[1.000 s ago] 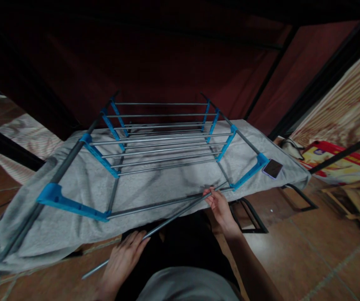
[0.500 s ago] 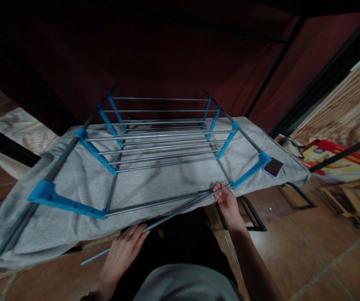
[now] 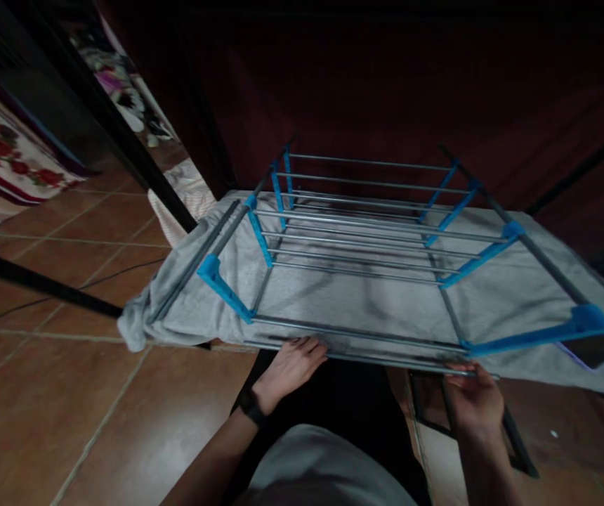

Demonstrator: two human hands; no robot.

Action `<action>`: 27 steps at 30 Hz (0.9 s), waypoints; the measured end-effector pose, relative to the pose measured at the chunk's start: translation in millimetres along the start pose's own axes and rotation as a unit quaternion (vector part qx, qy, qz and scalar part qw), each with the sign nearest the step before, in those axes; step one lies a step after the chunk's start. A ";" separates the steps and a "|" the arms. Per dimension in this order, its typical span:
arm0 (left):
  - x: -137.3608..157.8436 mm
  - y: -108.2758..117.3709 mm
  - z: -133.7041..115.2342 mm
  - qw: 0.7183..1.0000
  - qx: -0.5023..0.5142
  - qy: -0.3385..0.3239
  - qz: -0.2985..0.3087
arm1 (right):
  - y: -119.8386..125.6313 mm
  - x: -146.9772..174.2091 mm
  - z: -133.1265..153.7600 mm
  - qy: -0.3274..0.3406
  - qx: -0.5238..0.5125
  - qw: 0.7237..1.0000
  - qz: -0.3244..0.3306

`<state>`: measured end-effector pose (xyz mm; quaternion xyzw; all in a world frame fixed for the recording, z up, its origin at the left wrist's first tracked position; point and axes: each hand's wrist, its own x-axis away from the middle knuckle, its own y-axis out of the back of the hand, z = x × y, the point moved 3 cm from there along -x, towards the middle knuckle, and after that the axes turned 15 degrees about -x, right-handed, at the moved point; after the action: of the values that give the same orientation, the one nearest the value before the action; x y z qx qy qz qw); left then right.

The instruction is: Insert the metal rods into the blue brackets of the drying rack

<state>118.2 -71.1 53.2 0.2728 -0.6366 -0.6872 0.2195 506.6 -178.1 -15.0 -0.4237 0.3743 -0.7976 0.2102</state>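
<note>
Hands on a loose rod at the rack's near edge.
Left hand (image 3: 292,364) lies with fingers spread over the rod (image 3: 355,353); right hand (image 3: 471,397) pinches its other end. The rod runs along the grey cloth (image 3: 365,302), just beside the rack (image 3: 376,239) and its blue bracket (image 3: 534,337). A phone (image 3: 594,347) lies at right.

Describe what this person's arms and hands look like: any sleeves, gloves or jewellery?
Both hands are bare, with no gloves, and no rings can be made out in the dim light. The left hand has a dark band, like a watch or bracelet, around its wrist. The right hand shows nothing on its wrist. Both forearms are uncovered, with no sleeves in view. A light grey top covers the person's chest.
</note>
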 end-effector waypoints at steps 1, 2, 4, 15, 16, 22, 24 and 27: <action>-3.0 0.8 -0.7 1.000 -0.004 -0.008 0.005 | 3.6 -2.0 3.2 -0.001 -0.014 1.000 0.002; -5.5 1.5 -0.8 1.000 -0.009 -0.013 0.008 | 6.5 -3.8 5.6 -0.001 -0.020 1.000 0.001; -9.9 2.8 0.8 1.000 -0.021 -0.014 0.011 | 8.8 -5.9 7.7 0.001 -0.029 1.000 0.005; -18.2 -5.7 21.7 0.999 -0.028 0.029 0.029 | 2.6 -14.1 6.3 -0.007 -0.029 0.998 0.061; -17.3 -6.3 23.3 0.999 -0.023 0.033 0.025 | 1.9 -14.8 7.0 -0.006 -0.028 0.998 0.064; -19.0 1.4 38.9 0.998 -0.011 0.058 -0.019 | -16.5 -10.9 0.3 -0.010 -0.047 0.999 0.026; -24.6 4.7 47.1 0.998 -0.021 0.061 -0.024 | -26.6 -9.5 -5.9 -0.009 -0.044 0.999 0.015; -36.3 5.0 60.3 0.998 -0.032 0.054 -0.014 | -40.7 -14.3 -16.7 -0.012 -0.025 1.000 0.003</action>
<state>105.9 -2.5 64.2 0.3110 -0.5978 -0.6942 0.2527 499.8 -136.1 3.1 -0.4372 0.3932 -0.7820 0.2068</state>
